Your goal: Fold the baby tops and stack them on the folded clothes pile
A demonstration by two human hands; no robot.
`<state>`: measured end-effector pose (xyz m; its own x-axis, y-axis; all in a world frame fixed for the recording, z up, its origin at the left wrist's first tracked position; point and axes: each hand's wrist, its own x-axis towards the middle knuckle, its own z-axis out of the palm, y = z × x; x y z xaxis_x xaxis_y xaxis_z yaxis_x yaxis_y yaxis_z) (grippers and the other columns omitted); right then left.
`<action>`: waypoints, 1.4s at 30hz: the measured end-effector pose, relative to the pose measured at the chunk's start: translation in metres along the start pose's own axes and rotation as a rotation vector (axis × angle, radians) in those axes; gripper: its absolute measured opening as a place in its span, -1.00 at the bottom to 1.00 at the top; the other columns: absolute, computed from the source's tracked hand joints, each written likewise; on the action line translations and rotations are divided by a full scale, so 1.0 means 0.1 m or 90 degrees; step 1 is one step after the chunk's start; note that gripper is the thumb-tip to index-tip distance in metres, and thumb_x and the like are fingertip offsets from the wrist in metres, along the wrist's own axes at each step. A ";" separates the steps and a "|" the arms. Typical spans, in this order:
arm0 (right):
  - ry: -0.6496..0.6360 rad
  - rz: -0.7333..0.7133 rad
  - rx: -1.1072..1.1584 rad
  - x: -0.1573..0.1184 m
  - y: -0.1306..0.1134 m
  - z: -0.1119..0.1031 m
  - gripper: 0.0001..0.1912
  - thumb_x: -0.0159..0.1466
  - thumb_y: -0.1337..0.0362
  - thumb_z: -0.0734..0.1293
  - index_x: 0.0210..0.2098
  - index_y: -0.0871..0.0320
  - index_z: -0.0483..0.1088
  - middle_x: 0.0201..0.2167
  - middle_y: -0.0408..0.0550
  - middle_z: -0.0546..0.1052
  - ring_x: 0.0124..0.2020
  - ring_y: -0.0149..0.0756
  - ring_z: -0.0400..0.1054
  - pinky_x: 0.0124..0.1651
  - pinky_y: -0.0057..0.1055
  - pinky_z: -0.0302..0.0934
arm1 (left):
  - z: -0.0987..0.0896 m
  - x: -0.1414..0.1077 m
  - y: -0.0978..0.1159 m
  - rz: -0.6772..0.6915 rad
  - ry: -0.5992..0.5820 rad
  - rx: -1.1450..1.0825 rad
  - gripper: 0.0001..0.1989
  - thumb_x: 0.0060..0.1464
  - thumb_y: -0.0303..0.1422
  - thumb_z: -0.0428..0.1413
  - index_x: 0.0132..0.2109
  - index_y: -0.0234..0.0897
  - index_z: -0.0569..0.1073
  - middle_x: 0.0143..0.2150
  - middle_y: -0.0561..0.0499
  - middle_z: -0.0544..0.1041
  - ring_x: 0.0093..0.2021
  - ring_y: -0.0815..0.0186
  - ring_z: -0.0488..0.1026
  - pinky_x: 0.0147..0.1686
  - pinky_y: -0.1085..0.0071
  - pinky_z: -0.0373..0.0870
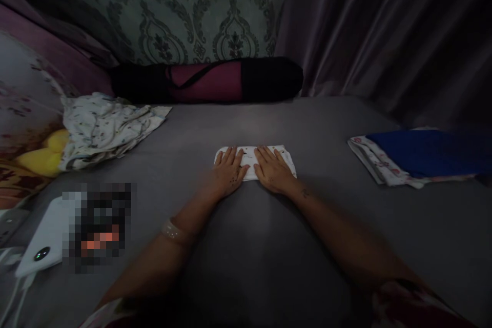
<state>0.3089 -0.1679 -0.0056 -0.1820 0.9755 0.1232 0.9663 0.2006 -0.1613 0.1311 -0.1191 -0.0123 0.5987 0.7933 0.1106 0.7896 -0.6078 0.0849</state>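
Observation:
A small white folded cloth with dark print lies on the grey sheet, in the middle of the head view. My left hand rests flat on its left part, fingers stretched out and pointing away from me. On the right part, my right hand presses down in the same way, palm down with the fingers slightly apart. Both thumbs point inward with a narrow strip of cloth between them. The cloth's near corners are partly hidden by the hands.
A crumpled patterned cloth and a yellow plush-looking thing lie on the left. Nearer is a white device with cables beside a blurred-out patch. Folded fabrics topped by blue cloth lie right. A black-and-pink long bag lines the wall.

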 end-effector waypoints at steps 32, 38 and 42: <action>0.002 0.179 0.007 -0.01 0.18 -0.08 -0.34 0.39 0.13 -0.03 0.29 0.51 0.11 0.34 0.27 0.12 0.37 -0.01 -0.11 0.36 -0.17 -0.18 | 0.07 0.03 -0.17 -0.078 0.174 -0.127 -0.42 0.30 -0.14 -0.27 0.22 -0.48 0.27 0.27 -0.31 0.30 0.33 0.03 0.15 0.28 0.02 0.04; 0.043 0.169 0.071 -0.02 0.18 -0.03 -0.36 0.38 0.10 0.00 0.32 0.38 0.09 0.34 0.23 0.13 0.38 -0.04 -0.11 0.35 -0.12 -0.19 | 0.13 0.01 -0.16 -0.020 0.268 -0.125 -0.47 0.29 -0.14 -0.21 0.20 -0.42 0.28 0.21 -0.29 0.38 0.29 0.05 0.22 0.26 0.02 0.10; 0.254 0.255 0.203 0.07 0.36 -0.09 -0.28 0.38 -0.01 -0.06 0.37 0.34 -0.08 0.37 0.28 0.02 0.39 -0.03 -0.15 0.34 -0.01 -0.18 | 0.13 0.02 -0.16 -0.014 0.287 -0.128 -0.48 0.29 -0.15 -0.20 0.19 -0.43 0.27 0.19 -0.31 0.39 0.27 0.03 0.24 0.25 0.01 0.11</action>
<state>0.3436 -0.1543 -0.0016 0.3220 0.8847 0.3370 0.8327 -0.0953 -0.5455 0.1209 -0.1072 -0.0269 0.4290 0.7380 0.5209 0.7333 -0.6212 0.2763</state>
